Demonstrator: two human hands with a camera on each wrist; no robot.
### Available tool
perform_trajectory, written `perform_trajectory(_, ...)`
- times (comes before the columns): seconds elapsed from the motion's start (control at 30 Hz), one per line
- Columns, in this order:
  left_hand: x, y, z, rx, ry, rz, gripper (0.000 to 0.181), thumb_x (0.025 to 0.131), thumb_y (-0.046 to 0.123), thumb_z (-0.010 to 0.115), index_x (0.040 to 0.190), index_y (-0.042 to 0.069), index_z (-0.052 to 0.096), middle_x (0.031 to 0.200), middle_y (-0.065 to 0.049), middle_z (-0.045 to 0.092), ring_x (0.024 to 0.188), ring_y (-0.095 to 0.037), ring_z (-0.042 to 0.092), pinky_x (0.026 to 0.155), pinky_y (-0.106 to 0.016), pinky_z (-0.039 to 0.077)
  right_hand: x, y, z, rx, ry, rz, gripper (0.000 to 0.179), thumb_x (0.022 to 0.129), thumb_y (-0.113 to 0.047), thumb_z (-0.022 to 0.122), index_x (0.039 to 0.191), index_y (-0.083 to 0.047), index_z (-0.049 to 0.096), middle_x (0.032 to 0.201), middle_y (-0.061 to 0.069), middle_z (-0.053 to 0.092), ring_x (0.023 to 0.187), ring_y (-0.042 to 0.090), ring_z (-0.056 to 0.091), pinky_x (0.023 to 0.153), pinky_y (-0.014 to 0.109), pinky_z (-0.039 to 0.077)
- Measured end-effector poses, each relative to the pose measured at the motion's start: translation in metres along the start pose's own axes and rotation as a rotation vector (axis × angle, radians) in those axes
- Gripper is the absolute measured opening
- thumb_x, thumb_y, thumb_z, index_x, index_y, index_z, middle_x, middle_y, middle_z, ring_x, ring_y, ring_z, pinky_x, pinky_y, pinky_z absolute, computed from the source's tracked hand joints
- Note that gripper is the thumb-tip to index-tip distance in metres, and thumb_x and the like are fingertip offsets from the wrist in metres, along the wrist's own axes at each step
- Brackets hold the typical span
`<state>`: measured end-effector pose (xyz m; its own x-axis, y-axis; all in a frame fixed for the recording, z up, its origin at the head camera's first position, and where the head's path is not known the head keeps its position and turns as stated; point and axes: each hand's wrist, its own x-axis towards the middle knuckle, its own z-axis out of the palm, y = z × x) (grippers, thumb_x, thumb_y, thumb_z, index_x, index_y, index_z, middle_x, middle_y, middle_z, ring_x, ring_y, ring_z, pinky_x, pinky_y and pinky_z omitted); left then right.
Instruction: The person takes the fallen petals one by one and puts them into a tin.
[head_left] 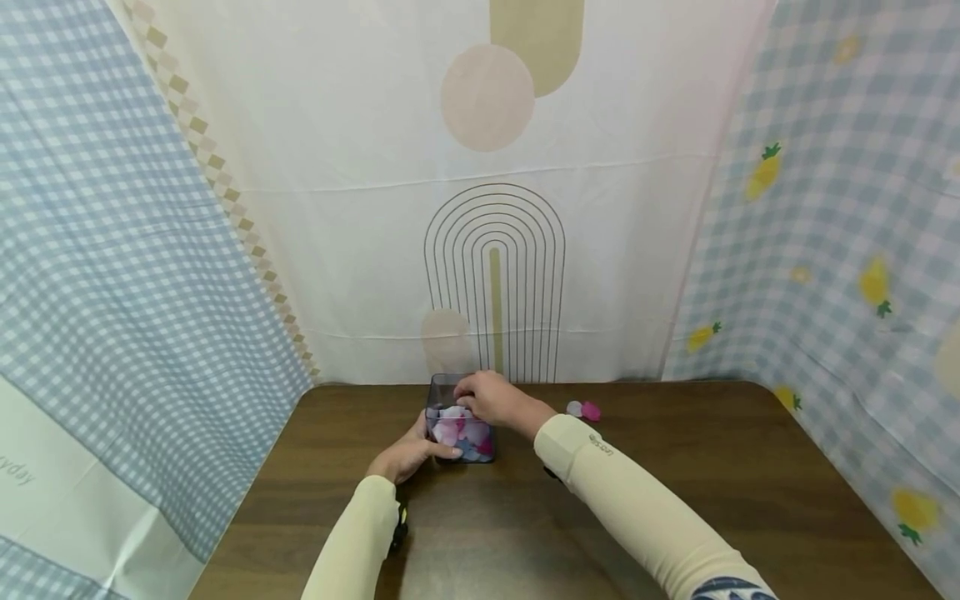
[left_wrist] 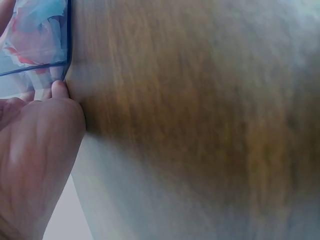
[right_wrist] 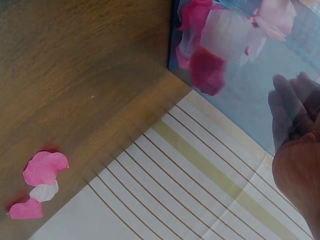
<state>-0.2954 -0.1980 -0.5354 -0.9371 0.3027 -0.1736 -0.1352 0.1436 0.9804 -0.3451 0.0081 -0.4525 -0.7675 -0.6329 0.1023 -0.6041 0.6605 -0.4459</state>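
Note:
A clear plastic box with a dark rim stands at the far middle of the table, partly filled with pink, white and bluish fabric petals. My left hand grips its near left side, thumb across the front and fingers along the side wall. Over the open top, my right hand reaches down inside. Through the see-through wall in the right wrist view, the right fingers are loosely bent, with no petal visible between them. Petals are heaped below these fingers.
Several loose petals, pink and white, lie on the brown wooden table to the right of the box. A white patterned cloth hangs close behind the table's back edge. Checked cloths hang at both sides.

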Motion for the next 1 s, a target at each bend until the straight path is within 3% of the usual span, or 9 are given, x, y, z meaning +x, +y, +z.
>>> perform_trajectory(0.2, 0.001, -0.003, 0.002, 0.006, 0.019, -0.038, 0.106, 0.084, 0.005, 0.087, 0.164, 0.010, 0.017, 0.154, -0.016, 0.052, 0.135, -0.026, 0.053, 0.130, -0.053, 0.028, -0.004, 0.000, 0.002, 0.016, -0.002, 0.012, 0.023, 0.108, -0.018, 0.063, 0.122, -0.008, 0.078, 0.121, 0.010, 0.079, 0.107, 0.021, 0.071, 0.092, 0.039, 0.060)
perform_trajectory(0.6, 0.003, -0.004, -0.001, 0.012, 0.025, -0.040, 0.109, 0.081, 0.002, 0.087, 0.164, 0.013, 0.018, 0.154, -0.015, 0.053, 0.133, -0.024, 0.055, 0.127, -0.051, 0.031, -0.005, 0.004, -0.001, 0.004, 0.044, -0.063, 0.024, 0.109, -0.019, 0.060, 0.121, -0.008, 0.078, 0.116, 0.008, 0.080, 0.102, 0.019, 0.071, 0.092, 0.039, 0.060)
perform_trajectory(0.73, 0.005, -0.005, 0.000, 0.011, 0.028, -0.032, 0.108, 0.079, 0.000, 0.087, 0.163, 0.012, 0.021, 0.153, -0.015, 0.054, 0.132, -0.024, 0.055, 0.127, -0.052, 0.030, -0.011, 0.009, -0.004, -0.021, 0.127, -0.129, 0.024, 0.109, -0.020, 0.061, 0.117, -0.008, 0.079, 0.114, 0.007, 0.079, 0.109, 0.022, 0.071, 0.099, 0.043, 0.059)
perform_trajectory(0.87, 0.007, -0.006, 0.000, -0.001, 0.032, -0.024, 0.106, 0.077, -0.003, 0.087, 0.160, 0.013, 0.024, 0.152, -0.015, 0.054, 0.132, -0.025, 0.055, 0.128, -0.052, 0.029, -0.018, 0.017, -0.016, -0.029, 0.275, -0.192, 0.022, 0.108, -0.020, 0.063, 0.113, -0.006, 0.079, 0.111, 0.008, 0.078, 0.108, 0.025, 0.069, 0.098, 0.046, 0.058)
perform_trajectory(1.0, 0.007, -0.005, -0.001, -0.007, 0.046, -0.024, 0.104, 0.076, -0.005, 0.086, 0.158, 0.013, 0.026, 0.149, -0.015, 0.055, 0.129, -0.023, 0.056, 0.125, -0.049, 0.034, -0.030, 0.037, -0.034, 0.004, 0.405, -0.164, 0.020, 0.106, -0.018, 0.065, 0.113, -0.004, 0.078, 0.112, 0.013, 0.078, 0.108, 0.030, 0.070, 0.098, 0.049, 0.058)
